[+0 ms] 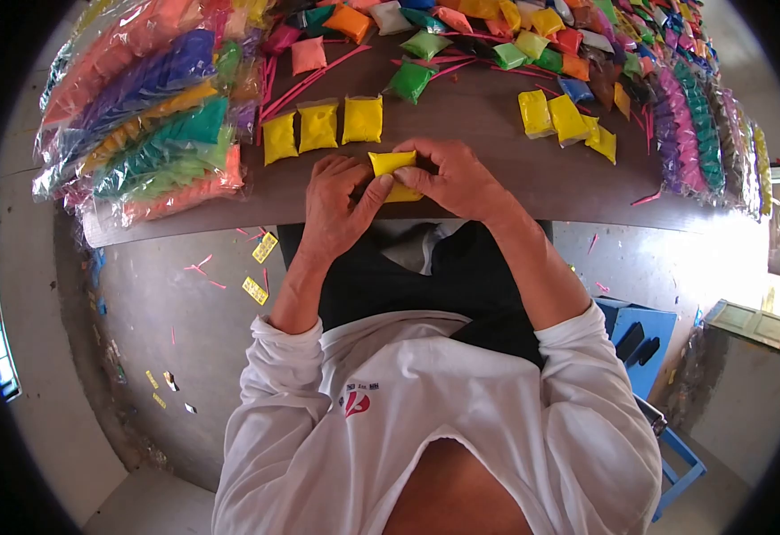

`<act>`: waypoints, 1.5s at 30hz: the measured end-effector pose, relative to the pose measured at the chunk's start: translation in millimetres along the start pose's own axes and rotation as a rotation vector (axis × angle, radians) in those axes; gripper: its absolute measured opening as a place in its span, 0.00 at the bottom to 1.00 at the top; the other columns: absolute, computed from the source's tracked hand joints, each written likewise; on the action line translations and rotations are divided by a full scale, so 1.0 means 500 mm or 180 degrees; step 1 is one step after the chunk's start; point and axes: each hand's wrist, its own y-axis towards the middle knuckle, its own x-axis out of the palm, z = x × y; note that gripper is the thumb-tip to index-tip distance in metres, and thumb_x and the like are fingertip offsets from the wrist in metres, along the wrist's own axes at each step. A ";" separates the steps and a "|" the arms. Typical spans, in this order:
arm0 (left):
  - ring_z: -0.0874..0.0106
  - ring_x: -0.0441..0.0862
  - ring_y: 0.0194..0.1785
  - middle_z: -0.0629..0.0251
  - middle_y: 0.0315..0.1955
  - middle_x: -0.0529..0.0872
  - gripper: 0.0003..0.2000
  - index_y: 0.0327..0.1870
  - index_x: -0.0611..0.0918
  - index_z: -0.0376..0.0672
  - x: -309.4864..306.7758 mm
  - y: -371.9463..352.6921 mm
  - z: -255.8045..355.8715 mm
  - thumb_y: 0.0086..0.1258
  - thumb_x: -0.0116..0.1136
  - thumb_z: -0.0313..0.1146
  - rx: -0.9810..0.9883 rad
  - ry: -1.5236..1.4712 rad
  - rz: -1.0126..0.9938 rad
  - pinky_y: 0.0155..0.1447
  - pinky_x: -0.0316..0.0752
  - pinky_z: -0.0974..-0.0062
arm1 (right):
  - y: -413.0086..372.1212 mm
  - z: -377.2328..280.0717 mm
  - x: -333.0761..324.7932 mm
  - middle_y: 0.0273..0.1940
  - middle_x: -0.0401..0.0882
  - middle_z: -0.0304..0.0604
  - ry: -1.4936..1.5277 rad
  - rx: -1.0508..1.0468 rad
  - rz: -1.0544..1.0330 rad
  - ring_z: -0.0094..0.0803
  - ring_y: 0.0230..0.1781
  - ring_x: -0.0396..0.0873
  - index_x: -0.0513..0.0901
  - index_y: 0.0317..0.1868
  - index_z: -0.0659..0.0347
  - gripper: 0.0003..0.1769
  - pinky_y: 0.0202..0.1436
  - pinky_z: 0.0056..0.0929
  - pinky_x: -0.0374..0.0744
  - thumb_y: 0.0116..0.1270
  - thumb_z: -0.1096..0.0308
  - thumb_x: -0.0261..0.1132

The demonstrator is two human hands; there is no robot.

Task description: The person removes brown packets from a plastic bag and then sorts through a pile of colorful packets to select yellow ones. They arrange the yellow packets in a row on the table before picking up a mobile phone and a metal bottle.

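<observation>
At the near edge of the table (pixel 497 174) both hands pinch one yellow packet (pixel 392 163). The right hand (pixel 457 178) closes its fingers over the packet's top, and the left hand (pixel 336 205) presses its thumb against it, the other fingers curled narrow. Just beyond lies a row (pixel 318 127) of three similar yellow packets, with more yellow ones (pixel 568 119) off to the right. Clear bags (pixel 153 116) on the left hold stacks of orange, blue, yellow and green packets. Loose packets (pixel 410 80) in many colours cover the far side. The shirt logo (pixel 356 401) has red print too small to read, and so do the yellow tags (pixel 265 247) on the floor.
</observation>
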 end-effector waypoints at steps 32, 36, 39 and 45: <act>0.56 0.77 0.34 0.59 0.23 0.79 0.16 0.26 0.80 0.37 0.007 -0.007 -0.003 0.70 0.60 0.40 -0.0217 0.0034 0.0177 0.53 0.69 0.63 | 0.006 -0.016 -0.027 0.39 0.83 0.34 0.1256 0.0495 0.0588 0.15 0.36 0.76 0.80 0.60 0.65 0.21 0.37 0.18 0.76 0.72 0.62 0.67; 0.56 0.78 0.38 0.58 0.26 0.81 0.17 0.28 0.81 0.36 0.005 -0.009 -0.004 0.72 0.60 0.42 -0.0373 -0.0091 0.0092 0.54 0.69 0.63 | 0.021 -0.033 -0.048 0.36 0.84 0.40 0.0106 0.0053 0.1236 0.20 0.38 0.79 0.80 0.51 0.66 0.15 0.41 0.24 0.78 0.68 0.69 0.69; 0.56 0.79 0.39 0.57 0.27 0.82 0.16 0.29 0.81 0.36 0.007 -0.008 -0.005 0.72 0.59 0.42 -0.0321 0.0017 0.0071 0.55 0.69 0.63 | 0.036 -0.028 -0.049 0.39 0.85 0.45 -0.0426 -0.0459 0.1617 0.32 0.42 0.82 0.79 0.43 0.66 0.11 0.45 0.30 0.79 0.61 0.77 0.68; 0.56 0.79 0.35 0.57 0.26 0.82 0.13 0.28 0.81 0.36 0.012 -0.007 -0.005 0.69 0.62 0.37 -0.0194 0.0110 0.0134 0.53 0.70 0.63 | 0.041 0.025 -0.011 0.52 0.82 0.50 -0.1947 -0.1300 0.1693 0.50 0.54 0.78 0.81 0.42 0.66 0.13 0.56 0.42 0.79 0.55 0.79 0.69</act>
